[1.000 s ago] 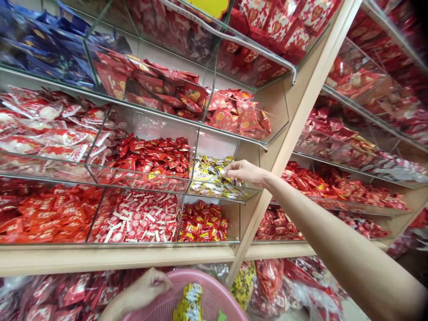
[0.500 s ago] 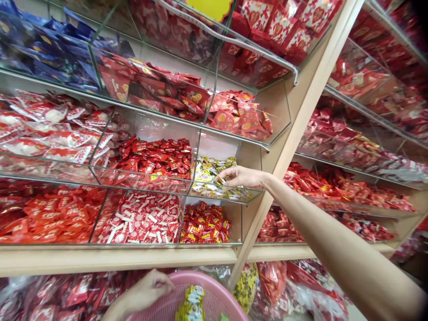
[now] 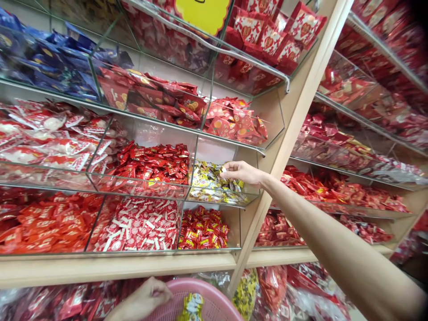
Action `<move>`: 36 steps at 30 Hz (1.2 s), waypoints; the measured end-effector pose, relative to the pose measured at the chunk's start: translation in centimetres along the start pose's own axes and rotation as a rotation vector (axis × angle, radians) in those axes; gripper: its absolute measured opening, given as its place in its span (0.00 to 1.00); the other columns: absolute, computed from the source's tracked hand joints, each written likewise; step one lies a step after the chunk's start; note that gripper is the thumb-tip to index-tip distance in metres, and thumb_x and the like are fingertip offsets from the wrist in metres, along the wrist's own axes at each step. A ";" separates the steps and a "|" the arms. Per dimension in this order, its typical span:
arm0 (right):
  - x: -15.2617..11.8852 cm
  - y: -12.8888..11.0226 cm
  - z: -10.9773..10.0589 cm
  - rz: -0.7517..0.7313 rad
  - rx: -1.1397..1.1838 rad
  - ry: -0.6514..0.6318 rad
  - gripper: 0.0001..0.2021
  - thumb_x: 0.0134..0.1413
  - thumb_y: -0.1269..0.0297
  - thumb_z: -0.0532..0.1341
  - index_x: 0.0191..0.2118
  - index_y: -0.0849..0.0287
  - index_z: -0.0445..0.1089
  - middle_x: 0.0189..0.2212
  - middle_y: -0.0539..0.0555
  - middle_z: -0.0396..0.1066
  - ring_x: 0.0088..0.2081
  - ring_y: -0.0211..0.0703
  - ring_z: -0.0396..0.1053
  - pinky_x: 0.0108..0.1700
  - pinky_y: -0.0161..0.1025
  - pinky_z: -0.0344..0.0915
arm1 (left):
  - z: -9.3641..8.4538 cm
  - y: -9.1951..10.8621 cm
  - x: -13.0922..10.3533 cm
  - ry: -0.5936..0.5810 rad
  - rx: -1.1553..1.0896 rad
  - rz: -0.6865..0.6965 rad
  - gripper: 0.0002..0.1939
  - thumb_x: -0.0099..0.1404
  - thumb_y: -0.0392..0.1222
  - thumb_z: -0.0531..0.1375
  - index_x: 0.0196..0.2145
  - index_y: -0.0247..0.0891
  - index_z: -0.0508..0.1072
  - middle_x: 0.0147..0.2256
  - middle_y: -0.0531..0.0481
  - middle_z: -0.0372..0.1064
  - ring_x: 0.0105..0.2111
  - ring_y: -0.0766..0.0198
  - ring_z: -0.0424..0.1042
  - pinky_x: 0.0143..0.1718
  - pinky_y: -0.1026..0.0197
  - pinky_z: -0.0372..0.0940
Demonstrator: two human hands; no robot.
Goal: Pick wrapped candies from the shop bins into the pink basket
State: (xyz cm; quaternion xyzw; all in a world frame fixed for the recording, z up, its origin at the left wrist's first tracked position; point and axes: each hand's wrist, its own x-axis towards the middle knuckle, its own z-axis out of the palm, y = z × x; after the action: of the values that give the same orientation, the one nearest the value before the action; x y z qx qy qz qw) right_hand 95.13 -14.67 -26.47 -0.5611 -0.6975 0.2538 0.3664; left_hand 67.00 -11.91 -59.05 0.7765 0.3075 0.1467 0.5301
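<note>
My right hand [image 3: 243, 173] reaches into a small clear compartment of yellow-and-white wrapped candies [image 3: 207, 180]. Its thumb and fingertips pinch a small wrapped candy [image 3: 223, 169] just above the pile. Low in view, my left hand [image 3: 147, 299] has its fingers curled at the left rim of a pink plastic basket [image 3: 214, 294]. Inside the basket lies a cluster of yellow-and-white wrapped candies [image 3: 192, 307]. The bottom of the frame cuts off much of the basket.
Clear dividers and a front lip [image 3: 217, 196] bound the compartment. Red wrapped candies [image 3: 157, 165] fill the bin to its left, more red candies [image 3: 203, 228] the one below. A wooden post [image 3: 297, 120] stands right of it. Bagged candies [image 3: 245, 285] sit under the shelf.
My right hand has risen slightly from the pile, a candy in its fingertips. The view has tilted up a little, so the shelves appear lower. My left hand stays by the basket rim.
</note>
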 end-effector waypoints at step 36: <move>1.3 1.1 1.2 -0.073 -0.275 -0.113 0.20 0.33 0.49 0.68 0.29 0.61 0.70 0.22 0.45 0.64 0.25 0.34 0.58 0.29 0.34 0.56 | -0.1 0.1 -0.2 0.019 0.013 -0.005 0.20 0.55 0.54 0.57 0.31 0.33 0.78 0.32 0.49 0.75 0.36 0.58 0.69 0.40 0.63 0.61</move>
State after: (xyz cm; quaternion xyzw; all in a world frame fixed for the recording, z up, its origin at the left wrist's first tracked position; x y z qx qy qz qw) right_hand 94.70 -13.10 -27.69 -0.5649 -0.7652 0.1737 0.2553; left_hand 66.83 -12.01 -58.93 0.7776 0.3156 0.1509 0.5225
